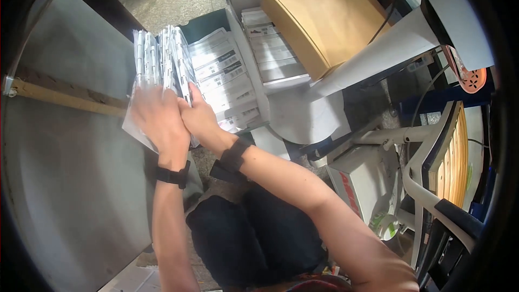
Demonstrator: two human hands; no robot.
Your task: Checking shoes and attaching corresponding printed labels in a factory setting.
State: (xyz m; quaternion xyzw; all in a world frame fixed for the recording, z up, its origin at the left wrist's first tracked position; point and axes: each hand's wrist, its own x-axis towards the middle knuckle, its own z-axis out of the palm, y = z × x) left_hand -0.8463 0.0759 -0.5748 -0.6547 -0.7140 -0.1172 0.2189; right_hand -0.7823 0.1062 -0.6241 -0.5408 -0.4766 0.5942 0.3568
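Several bundles of white printed paper labels [172, 54] stand on edge side by side, at the left of a dark green box [203, 23]. My left hand [161, 116] lies against the near end of the bundles, its fingers smeared by motion. Right beside it and touching it, my right hand [201, 116] is closed on the rightmost bundle, thumb along its side; its other fingers are partly hidden by the left hand. More printed label sheets [224, 73] lie in overlapping rows inside the box. Both wrists wear black straps.
Right of the green box, another tray holds label sheets [270, 48], partly under a brown cardboard box [335, 16]. A grey panel [75, 178] rises close on the left. To the right are a round white base [313, 116], a white carton [359, 181] and a metal-framed chair [454, 154].
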